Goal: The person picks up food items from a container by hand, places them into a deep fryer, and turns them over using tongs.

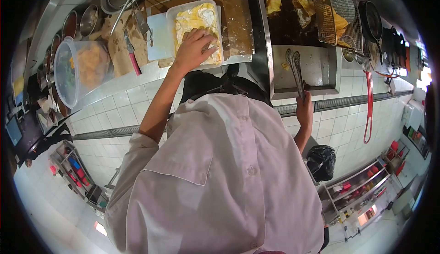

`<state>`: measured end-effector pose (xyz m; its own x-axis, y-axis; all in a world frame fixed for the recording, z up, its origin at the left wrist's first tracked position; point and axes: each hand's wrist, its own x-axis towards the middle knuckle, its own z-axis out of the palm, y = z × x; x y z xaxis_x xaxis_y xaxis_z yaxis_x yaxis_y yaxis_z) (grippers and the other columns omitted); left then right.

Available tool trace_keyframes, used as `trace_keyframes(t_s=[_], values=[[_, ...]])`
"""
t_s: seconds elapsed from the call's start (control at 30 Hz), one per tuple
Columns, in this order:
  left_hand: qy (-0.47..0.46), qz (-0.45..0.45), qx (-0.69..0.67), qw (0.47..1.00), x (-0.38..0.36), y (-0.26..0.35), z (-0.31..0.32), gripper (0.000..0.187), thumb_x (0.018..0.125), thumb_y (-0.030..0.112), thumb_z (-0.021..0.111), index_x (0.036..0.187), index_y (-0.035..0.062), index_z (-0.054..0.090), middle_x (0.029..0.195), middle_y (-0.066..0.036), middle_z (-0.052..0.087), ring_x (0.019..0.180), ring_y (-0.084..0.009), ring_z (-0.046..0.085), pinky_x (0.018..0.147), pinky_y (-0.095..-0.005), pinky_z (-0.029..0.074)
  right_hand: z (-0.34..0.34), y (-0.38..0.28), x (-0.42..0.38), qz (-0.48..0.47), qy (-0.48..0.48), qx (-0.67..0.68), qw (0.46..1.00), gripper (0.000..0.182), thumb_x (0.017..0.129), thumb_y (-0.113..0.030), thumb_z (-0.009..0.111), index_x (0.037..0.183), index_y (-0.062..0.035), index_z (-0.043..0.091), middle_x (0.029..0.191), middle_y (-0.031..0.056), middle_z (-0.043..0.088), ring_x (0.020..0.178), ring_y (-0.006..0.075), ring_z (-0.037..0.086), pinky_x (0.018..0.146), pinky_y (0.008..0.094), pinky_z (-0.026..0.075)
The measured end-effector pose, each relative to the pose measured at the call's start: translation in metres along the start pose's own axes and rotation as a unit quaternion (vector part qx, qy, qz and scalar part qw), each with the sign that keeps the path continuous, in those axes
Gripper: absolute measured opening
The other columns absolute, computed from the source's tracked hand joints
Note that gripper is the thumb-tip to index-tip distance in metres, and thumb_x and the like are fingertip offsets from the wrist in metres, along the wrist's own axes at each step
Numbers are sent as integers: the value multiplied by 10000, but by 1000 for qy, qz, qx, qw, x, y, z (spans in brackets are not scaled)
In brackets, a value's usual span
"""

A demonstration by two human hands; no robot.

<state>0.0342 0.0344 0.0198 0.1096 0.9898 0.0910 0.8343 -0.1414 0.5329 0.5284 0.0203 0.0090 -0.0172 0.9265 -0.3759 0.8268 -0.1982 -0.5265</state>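
Note:
My left hand (196,50) is over a rectangular plastic container (170,27) of yellow, flour-dusted dough pieces (195,16). Its fingers are bent down onto the dough, and whether they grip a piece is hidden. My right hand (304,106) holds metal tongs (297,73) by their lower end, their tips pointing up over a steel tray (318,66). Behind the tray, yellow pieces (273,5) float in a fryer of dark oil (286,29). A wire basket (327,34) with fried yellow pieces (339,24) sits to the right of the oil.
On the left counter are a clear tub (66,77) of orange and green food, a knife with a red handle (134,63) and a pale blue board (158,36). A long red-handled skimmer (369,103) juts over the floor at right. Pans and bowls stand behind.

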Motion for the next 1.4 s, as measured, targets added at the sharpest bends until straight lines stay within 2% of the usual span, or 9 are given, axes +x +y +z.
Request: trace_keyframes(t_s=[0.4, 0.5, 0.77, 0.87, 0.97, 1.07, 1.17, 1.27, 1.4], values=[[40, -51, -8, 998, -15, 17, -3, 480, 857, 334, 814, 1283, 154, 687, 1251, -95, 577, 1236, -308, 522, 1065, -481, 373, -8, -47, 18, -30, -6, -67, 997, 396, 1019, -203, 592, 1358, -28, 487, 1123, 336, 681, 1058, 564, 626, 864, 580, 490], [-15, -12, -6, 1000, -22, 11, -7, 517, 826, 336, 835, 1292, 170, 687, 1235, -89, 579, 1230, -293, 527, 1063, -466, 362, -6, -50, 22, -23, -15, -72, 997, 417, 1021, -212, 593, 1382, -39, 478, 1159, 337, 675, 1079, 564, 623, 875, 584, 490], [16, 66, 38, 997, -24, -11, -1, 332, 908, 201, 773, 1231, 147, 715, 1129, -78, 681, 1149, -298, 609, 1030, -413, 431, 2, -33, 19, -27, 5, -62, 998, 439, 1036, -247, 596, 1428, -100, 464, 1246, 306, 674, 1147, 545, 625, 910, 585, 503], [38, -12, -35, 999, -23, -8, -15, 316, 924, 162, 760, 1224, 85, 703, 1133, -121, 711, 1069, -316, 661, 970, -401, 501, 2, -19, 20, -21, -4, -49, 999, 439, 1039, -249, 598, 1428, -97, 463, 1238, 299, 677, 1130, 546, 629, 897, 578, 502], [-1, -190, -156, 969, -28, 1, -35, 320, 923, 126, 759, 1214, 19, 680, 1129, -159, 714, 980, -308, 694, 889, -383, 548, 5, -11, 16, -33, 2, -24, 999, 430, 1035, -240, 598, 1418, -96, 464, 1147, 301, 695, 1065, 547, 643, 847, 582, 495], [19, -152, -142, 978, -40, 0, -36, 336, 934, 140, 764, 1216, -11, 662, 1034, -194, 686, 867, -299, 690, 787, -385, 552, 5, -8, 16, -22, -1, -12, 1000, 427, 1034, -235, 596, 1417, -98, 465, 1098, 300, 702, 1033, 547, 648, 828, 583, 491], [30, -137, -160, 977, -42, 1, -36, 281, 967, 132, 736, 1191, -10, 645, 1071, -142, 685, 934, -252, 693, 799, -356, 562, 4, -8, 18, -11, -9, -17, 1000, 427, 1036, -235, 595, 1420, -99, 465, 1087, 298, 704, 1026, 544, 651, 824, 580, 493], [96, -186, -371, 905, -42, 4, -33, 227, 1024, 131, 668, 1228, 47, 613, 1147, -58, 665, 1021, -196, 682, 851, -336, 573, 5, -3, 22, -31, 2, -11, 999, 430, 1042, -241, 594, 1424, -96, 463, 1126, 291, 704, 1053, 536, 655, 845, 569, 504], [149, -290, -640, 695, -38, 1, -37, 190, 1086, 194, 574, 1252, 103, 562, 1226, -14, 631, 1119, -163, 653, 904, -354, 576, 6, -6, 25, -32, 7, -29, 999, 434, 1045, -243, 595, 1429, -90, 463, 1207, 281, 692, 1106, 518, 652, 890, 555, 511]])
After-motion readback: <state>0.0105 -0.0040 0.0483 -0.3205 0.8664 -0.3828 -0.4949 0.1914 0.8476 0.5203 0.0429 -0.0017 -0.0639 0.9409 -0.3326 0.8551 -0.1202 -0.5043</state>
